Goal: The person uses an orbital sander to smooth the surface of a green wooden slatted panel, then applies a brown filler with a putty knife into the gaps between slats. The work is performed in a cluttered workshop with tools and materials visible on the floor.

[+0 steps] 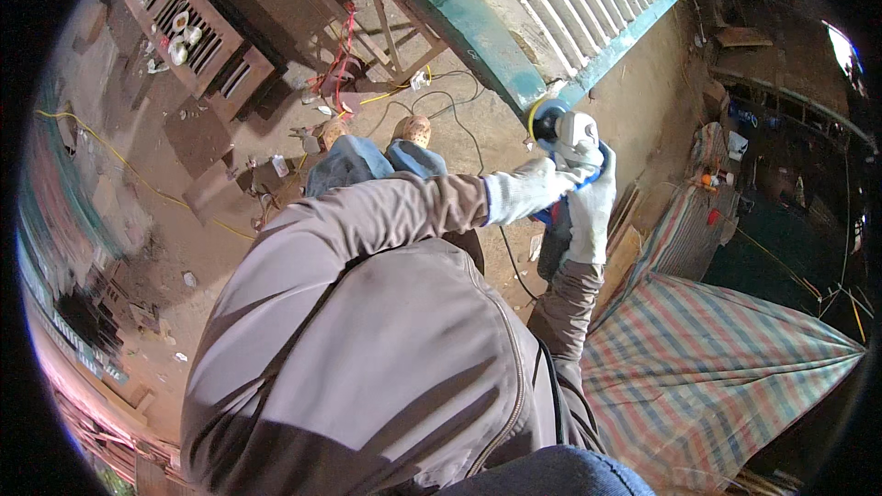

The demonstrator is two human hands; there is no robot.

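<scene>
My left hand (531,190), in a white knit glove, is closed on a handheld disc sander (544,126) with a round, yellow-rimmed disc and some blue on its body. Also white-gloved, my right hand (591,220) wraps the same tool from the right side. The disc meets the near corner of a teal louvered shutter (514,60), whose slats look pale and whitish. Much of the sander's body is hidden by the gloves.
A brown louvered panel (188,23) lies at the upper left, with small white items on it. A dark cord (473,142) and a yellow cable (119,161) run over the dirt floor. Striped tarpaulin (698,358) spreads at the lower right. A wooden stand (381,18) is beside the shutter.
</scene>
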